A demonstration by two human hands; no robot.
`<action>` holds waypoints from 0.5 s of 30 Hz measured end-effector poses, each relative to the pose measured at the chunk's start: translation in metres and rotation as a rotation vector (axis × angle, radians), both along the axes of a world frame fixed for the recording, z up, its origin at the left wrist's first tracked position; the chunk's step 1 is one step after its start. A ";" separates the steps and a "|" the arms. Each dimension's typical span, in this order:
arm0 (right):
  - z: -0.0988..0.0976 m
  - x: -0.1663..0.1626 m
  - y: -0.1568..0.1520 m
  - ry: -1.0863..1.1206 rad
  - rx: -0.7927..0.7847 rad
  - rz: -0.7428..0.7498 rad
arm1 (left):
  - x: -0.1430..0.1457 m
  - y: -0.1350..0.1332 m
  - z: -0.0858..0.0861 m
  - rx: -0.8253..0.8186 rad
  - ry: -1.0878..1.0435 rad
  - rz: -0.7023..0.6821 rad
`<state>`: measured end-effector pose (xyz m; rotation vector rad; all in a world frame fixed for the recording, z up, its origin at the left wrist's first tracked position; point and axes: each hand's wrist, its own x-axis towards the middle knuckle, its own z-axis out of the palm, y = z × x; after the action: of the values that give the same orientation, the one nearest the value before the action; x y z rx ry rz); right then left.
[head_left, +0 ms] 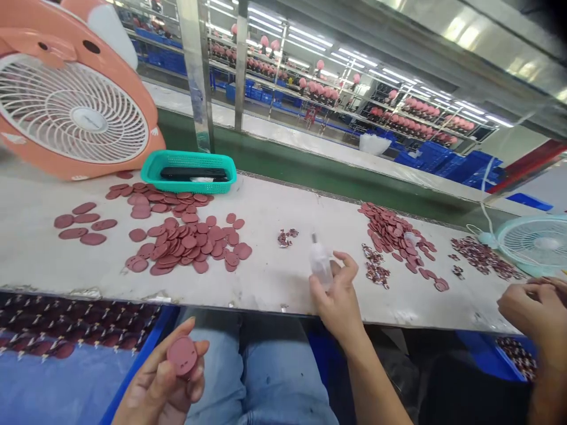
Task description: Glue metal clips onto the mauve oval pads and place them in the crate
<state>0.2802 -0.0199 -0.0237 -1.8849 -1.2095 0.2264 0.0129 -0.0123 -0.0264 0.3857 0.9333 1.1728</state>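
Between the thumb and fingers of my left hand [166, 381] is a dark pink oval disc [182, 356] with small holes near its lower edge. It is held above my lap, in front of the bench edge. My right hand [336, 295] grips a small clear squeeze bottle [321, 264] with a thin metal tip, raised over the bench. The bottle is slightly blurred. Left of the bottle lies a small cluster of shiny metal pieces [287, 237]. A large pile of similar pink discs [186, 242] spreads across the bench on the left.
A green basket [190, 186] holding dark items stands behind the pile, beside an orange fan [75, 88]. At right are more discs [394, 236], metal pieces [376, 268] and a co-worker's hands [535, 307]. A blue tray [80, 366] with rows of parts sits lower left.
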 end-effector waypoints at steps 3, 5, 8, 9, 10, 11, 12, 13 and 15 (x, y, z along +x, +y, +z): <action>0.009 -0.027 -0.026 0.141 0.087 0.257 | 0.004 -0.001 0.001 -0.025 -0.073 0.002; 0.013 -0.041 -0.037 0.386 0.195 0.400 | 0.008 -0.003 0.005 -0.065 -0.075 0.001; 0.012 -0.059 -0.041 0.883 0.284 0.466 | 0.012 -0.007 0.014 -0.145 -0.052 -0.005; 0.010 -0.064 -0.040 1.021 0.285 0.464 | 0.013 -0.008 0.017 -0.166 -0.045 -0.010; 0.008 -0.070 -0.040 1.116 0.283 0.455 | 0.014 -0.010 0.019 -0.178 -0.041 -0.021; 0.006 -0.076 -0.040 1.166 0.284 0.443 | 0.014 -0.010 0.022 -0.183 -0.039 -0.034; 0.005 -0.081 -0.041 1.170 0.293 0.428 | 0.014 -0.011 0.023 -0.181 -0.037 -0.048; 0.004 -0.086 -0.042 1.144 0.300 0.415 | 0.014 -0.012 0.024 -0.174 -0.033 -0.063; 0.004 -0.093 -0.046 1.050 0.312 0.401 | 0.013 -0.012 0.025 -0.157 -0.019 -0.088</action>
<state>0.1875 -0.0658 -0.0192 -0.9607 -0.7766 1.0281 0.0260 -0.0244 -0.0018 0.2854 0.9758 1.0141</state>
